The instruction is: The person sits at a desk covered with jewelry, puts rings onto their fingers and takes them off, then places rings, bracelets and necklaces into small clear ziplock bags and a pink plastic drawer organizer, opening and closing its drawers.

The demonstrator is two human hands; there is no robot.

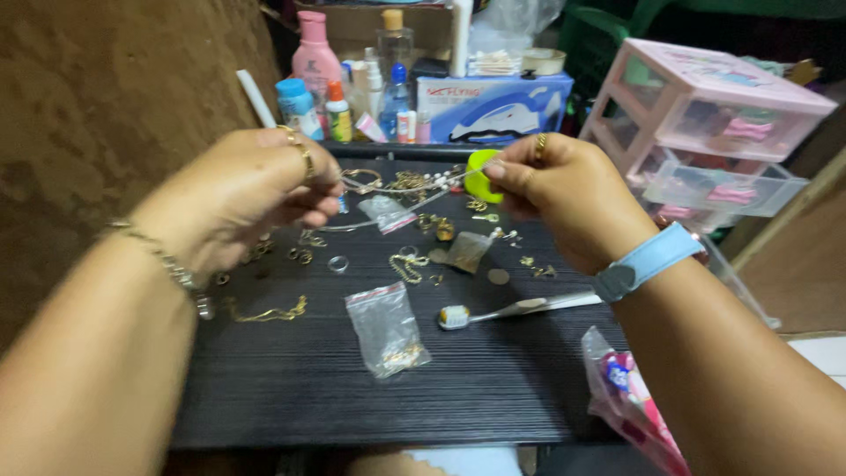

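Head view: left hand [251,189] and right hand [564,189] pinch a thin chain [397,187] taut above the bench [291,379], mid-handling; next needs steady fingertip grip.

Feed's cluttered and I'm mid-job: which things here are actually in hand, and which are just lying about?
In hand:
left hand and right hand stretch a thin beaded strand
yellow-green round piece at the right fingertips

Lying about:
toothbrush
small zip bag
gold chain
bottles
pink drawer unit
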